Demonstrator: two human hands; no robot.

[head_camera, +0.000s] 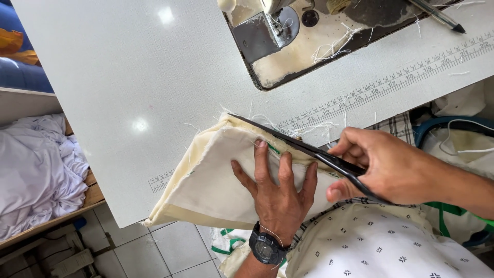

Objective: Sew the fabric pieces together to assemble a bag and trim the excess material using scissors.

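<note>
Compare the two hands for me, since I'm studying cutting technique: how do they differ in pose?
The left hand lies flat, fingers spread, pressing the cream cloth on the table; the right hand is curled around black scissors. The left wears a black watch; the right wrist is bare. Both are at the cloth's edge.

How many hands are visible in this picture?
2. The left hand presses flat on the cream fabric; the right hand holds black scissors along its edge.
</note>
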